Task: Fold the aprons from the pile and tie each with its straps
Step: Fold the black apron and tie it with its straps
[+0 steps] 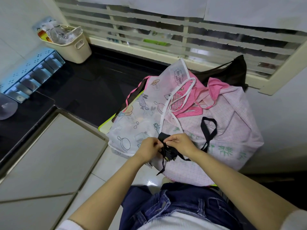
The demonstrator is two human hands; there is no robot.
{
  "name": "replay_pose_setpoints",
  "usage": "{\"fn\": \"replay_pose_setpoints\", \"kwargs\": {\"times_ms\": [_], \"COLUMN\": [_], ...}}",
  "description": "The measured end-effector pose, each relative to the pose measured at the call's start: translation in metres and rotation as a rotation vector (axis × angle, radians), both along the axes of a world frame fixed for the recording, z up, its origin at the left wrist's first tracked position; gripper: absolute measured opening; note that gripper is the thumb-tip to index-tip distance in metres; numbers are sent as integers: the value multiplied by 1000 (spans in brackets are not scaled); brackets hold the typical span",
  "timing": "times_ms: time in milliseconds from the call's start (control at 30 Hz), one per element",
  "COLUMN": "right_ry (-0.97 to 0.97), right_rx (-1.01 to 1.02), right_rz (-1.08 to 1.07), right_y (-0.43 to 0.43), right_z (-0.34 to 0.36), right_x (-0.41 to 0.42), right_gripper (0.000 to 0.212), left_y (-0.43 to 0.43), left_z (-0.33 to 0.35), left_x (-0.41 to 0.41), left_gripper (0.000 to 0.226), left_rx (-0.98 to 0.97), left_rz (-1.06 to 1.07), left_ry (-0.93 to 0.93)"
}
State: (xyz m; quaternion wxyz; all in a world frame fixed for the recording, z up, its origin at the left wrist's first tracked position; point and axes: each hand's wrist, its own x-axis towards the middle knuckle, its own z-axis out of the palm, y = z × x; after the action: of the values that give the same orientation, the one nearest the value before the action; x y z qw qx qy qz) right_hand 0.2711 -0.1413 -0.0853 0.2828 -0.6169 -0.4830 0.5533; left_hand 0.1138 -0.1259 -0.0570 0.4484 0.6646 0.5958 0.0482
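A small folded black apron (163, 138) is held over the pile, mostly hidden between my hands. My left hand (148, 147) pinches one black strap at the bundle. My right hand (180, 143) pinches the strap from the other side, fingertips nearly meeting the left ones. A black strap loop (209, 128) lies on the pink apron to the right, and a loose strap end (162, 168) dangles below my hands. The pile holds a translucent white cartoon-print apron (141, 113), a pink checked apron (232, 130) with green characters, and a black apron (235, 70) at the back.
A black countertop (93, 83) runs left of the pile, with a cream basket (73, 45) and a blue organiser (28, 77) on it. A window with slats (166, 27) is behind. White floor tiles (49, 155) lie below left.
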Motion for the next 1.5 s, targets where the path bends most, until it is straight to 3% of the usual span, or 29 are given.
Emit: {"fn": "replay_pose_setpoints", "kwargs": {"times_ms": [200,300,500,567,633,767,1033,1233,1400,1500], "right_ry": [-43,-57,-99,-107,-105,-103,-141,-148,-162,-172], "right_rx": [0,4,13,17,17,6,13,-5,-8,-5], "right_rz": [13,15,2,-7,-18,-24,-19,-4,9,20], "right_y": [1,1,2,2,3,3,2,2,3,4], "right_z": [2,2,0,0,1,1,3,4,2,1], "right_x": [-5,-6,-9,-10,-10,-9,-12,-11,-10,-11], "right_gripper": [17,18,17,18,18,19,19,19,19,18], "left_y": [-7,-10,-6,-6,-7,-8,-14,-16,-11,-11], "left_z": [-1,-5,3,6,6,-1,-4,-4,8,18], "left_x": [-6,-4,6,9,12,14,15,13,-7,-19], "left_gripper": [25,24,20,19,21,29,20,20,23,22], "left_rx": [-166,-174,221,287,245,-114,-165,-113,-263,-304], "left_rz": [208,273,-12,-101,-42,370,541,548,257,211], "left_ry": [-197,-190,228,286,192,-203,-382,-382,-293,-341]}}
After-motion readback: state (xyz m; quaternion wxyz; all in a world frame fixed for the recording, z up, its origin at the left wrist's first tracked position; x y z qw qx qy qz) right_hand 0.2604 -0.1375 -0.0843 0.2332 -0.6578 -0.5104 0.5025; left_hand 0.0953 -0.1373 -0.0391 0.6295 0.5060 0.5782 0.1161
